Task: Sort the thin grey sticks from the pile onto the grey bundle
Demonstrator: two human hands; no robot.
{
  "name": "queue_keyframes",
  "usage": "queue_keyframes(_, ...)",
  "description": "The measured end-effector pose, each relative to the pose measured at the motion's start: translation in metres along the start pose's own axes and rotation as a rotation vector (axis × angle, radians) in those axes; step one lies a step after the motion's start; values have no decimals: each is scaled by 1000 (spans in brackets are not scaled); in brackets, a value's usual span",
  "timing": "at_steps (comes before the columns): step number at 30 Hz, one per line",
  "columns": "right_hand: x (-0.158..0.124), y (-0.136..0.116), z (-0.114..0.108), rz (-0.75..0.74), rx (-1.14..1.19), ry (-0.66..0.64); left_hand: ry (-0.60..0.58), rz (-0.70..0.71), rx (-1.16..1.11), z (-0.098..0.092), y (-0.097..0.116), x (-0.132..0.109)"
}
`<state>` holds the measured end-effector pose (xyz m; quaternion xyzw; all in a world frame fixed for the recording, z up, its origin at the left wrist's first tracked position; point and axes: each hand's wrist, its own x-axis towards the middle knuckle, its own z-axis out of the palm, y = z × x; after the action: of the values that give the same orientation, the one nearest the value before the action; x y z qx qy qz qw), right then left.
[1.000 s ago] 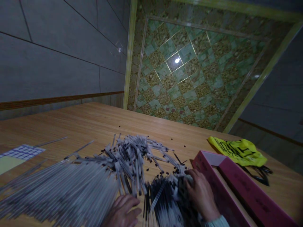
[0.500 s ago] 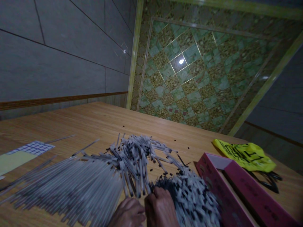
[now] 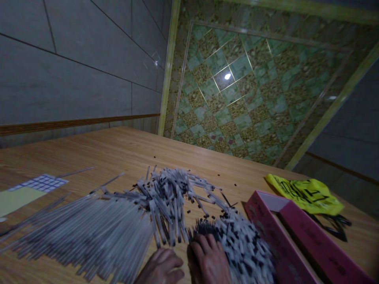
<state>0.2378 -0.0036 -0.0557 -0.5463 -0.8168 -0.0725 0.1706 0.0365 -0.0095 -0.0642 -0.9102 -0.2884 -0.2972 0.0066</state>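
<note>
My left hand (image 3: pixel 162 266) is near the bottom edge, just right of long, thin, see-through tubes (image 3: pixel 94 236) laid side by side. Its fingers are bent, a gap shows between thumb and forefinger, and nothing is visible in it. Beside it, my right hand (image 3: pixel 210 258) curls its fingers down at the near edge of a cluster of thin black pieces (image 3: pixel 204 227). What lies under those fingers is hidden. Right of that hand is a heap of short whitish pieces with dark ends (image 3: pixel 245 244). Ahead is a tangled pile of clear dark-tipped tubes (image 3: pixel 171 189).
A long pink box (image 3: pixel 319 236) stands on the wooden table (image 3: pixel 124 150) at right. Beyond it lies a yellow bag (image 3: pixel 308 193) with black print and black straps. A gridded card (image 3: pixel 38 183) and pale yellow paper (image 3: pixel 17 203) are at left. Small black bits are scattered about.
My right hand has shifted to the right, toward the heap of short pieces, and away from my left hand. The left thumb and forefinger now look more spread.
</note>
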Motion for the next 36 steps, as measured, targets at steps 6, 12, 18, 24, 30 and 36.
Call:
queue_keyframes(6,-14,3,17,35,-153,-7,-17,-14,-2,-2,1,0)
queue_keyframes(12,7,-13,-29,-7,0,-248,-50,-48,-11,-1,4,-1)
queue_keyframes(18,54,-33,-52,136,-30,-295,-67,-41,5,0,3,-3)
queue_keyframes(24,69,-34,-28,152,-66,-270,-65,-19,15,1,-2,-3)
queue_keyframes(30,72,-46,-23,161,-96,-266,-34,-40,5,5,1,-4)
queue_keyframes(36,73,-49,-28,181,-82,-265,-21,-27,-37,7,-3,-4)
